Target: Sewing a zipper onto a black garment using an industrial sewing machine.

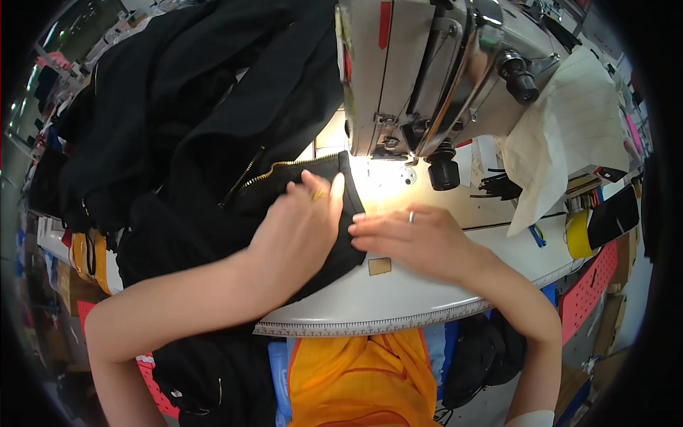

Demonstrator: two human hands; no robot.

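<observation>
Head view: feeding black jacket [213, 142] toward sewing machine [420, 71] at 12 o'clock. Pressing left hand [302, 228] flat, fingers spread narrowly, on fabric edge beside brass zipper [249, 174] at 10 o'clock. Steadying with right hand [413, 238], open and flat, fingertips touching the fabric edge at 9 o'clock. Keeping fingertips apart from the needle area; holding the edge taut on white table [398, 299].

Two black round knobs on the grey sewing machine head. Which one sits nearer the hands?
The lower black ribbed knob, hanging just above the white table near the right hand. The other black knob sits higher, on the machine's right side.
</observation>
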